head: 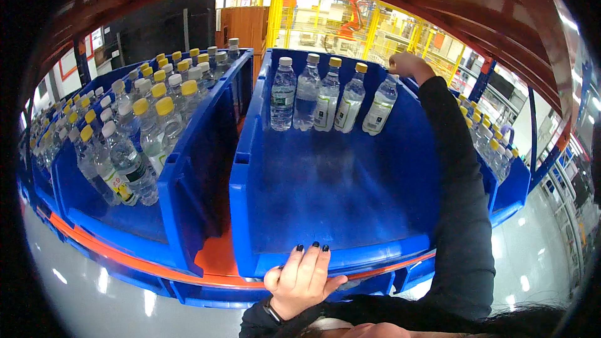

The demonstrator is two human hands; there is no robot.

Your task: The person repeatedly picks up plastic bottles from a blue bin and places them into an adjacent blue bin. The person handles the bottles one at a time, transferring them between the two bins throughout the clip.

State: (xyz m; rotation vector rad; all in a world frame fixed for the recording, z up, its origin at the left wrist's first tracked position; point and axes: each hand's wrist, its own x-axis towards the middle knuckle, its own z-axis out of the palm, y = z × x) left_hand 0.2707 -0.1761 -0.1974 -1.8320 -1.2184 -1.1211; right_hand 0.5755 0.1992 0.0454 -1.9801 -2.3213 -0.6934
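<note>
Before me is a blue plastic bin [342,183] with a low front lip. Several clear plastic bottles stand in a row at its back: one with a white cap and dark label [283,95], a white-capped one [307,96] beside it, then yellow-capped ones [327,98] with pale labels. My right hand [413,66] reaches over the bin and has its fingers around the top of the rightmost bottle [379,108], which leans to the right; its cap is hidden. On the front lip rests my left hand [303,274], fingers laid over it, thumb apart.
Left of my bin, across a gap, another blue bin [197,188] is crowded with capped bottles [129,162]. More bottles fill a bin [509,192] at the right. An orange shelf beam [220,279] runs below, and a dark red rack structure [474,14] hangs overhead. Yellow fencing [375,28] stands behind.
</note>
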